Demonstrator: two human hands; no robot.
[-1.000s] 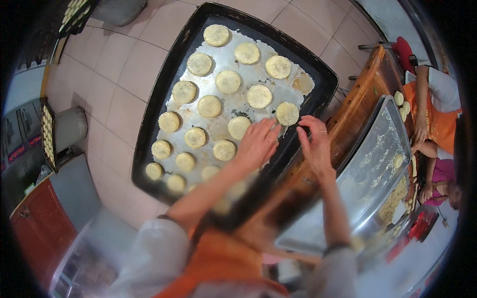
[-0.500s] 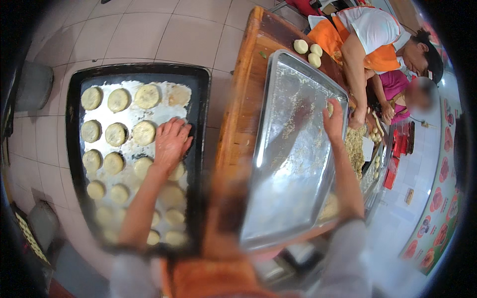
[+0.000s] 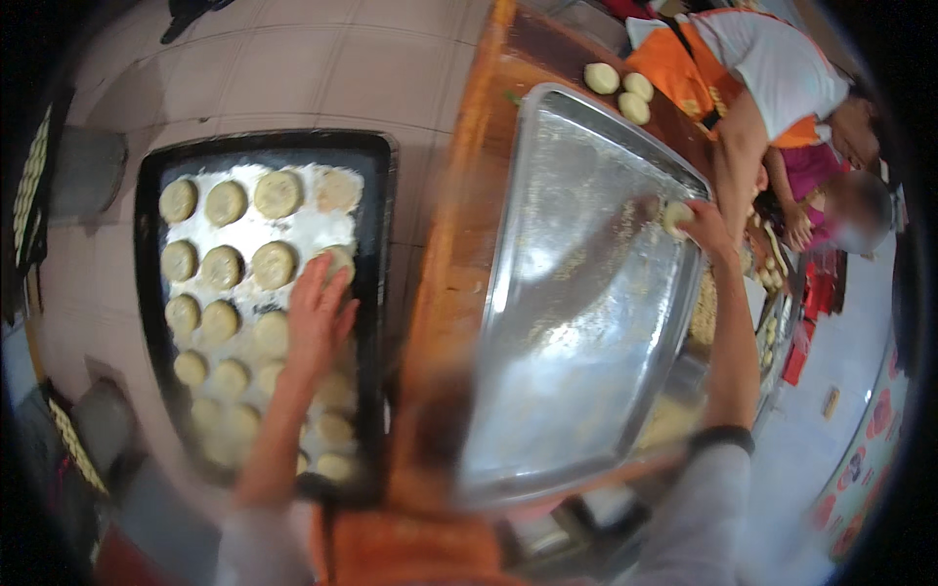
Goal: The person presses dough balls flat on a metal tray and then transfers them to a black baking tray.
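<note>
My left hand [image 3: 320, 313] lies over a dark baking tray [image 3: 264, 144], its fingers stretched out. Those fingertips touch a flat round dough cake [image 3: 339, 262] in the right column. Several more pale dough cakes [image 3: 277, 193] sit in rows on the tray's floured, whitish middle; my hand and forearm hide some of them. Over the upper right of a shiny metal tray [image 3: 576, 283], my right hand [image 3: 707, 230] is closed on another round dough cake [image 3: 675, 219]. Loose crumbs are scattered across that metal tray.
The metal tray stands on a wooden table [image 3: 459, 244]. Several dough balls [image 3: 635, 107] lie at its far end. A co-worker [image 3: 752, 117] in an orange apron leans in at upper right, near a crumbly filling [image 3: 703, 313]. Grey bins [image 3: 88, 171] stand at far left.
My right hand has closed on a dough cake over the metal tray. My left hand has shifted slightly down, and a dough cake now shows under its fingertips.
</note>
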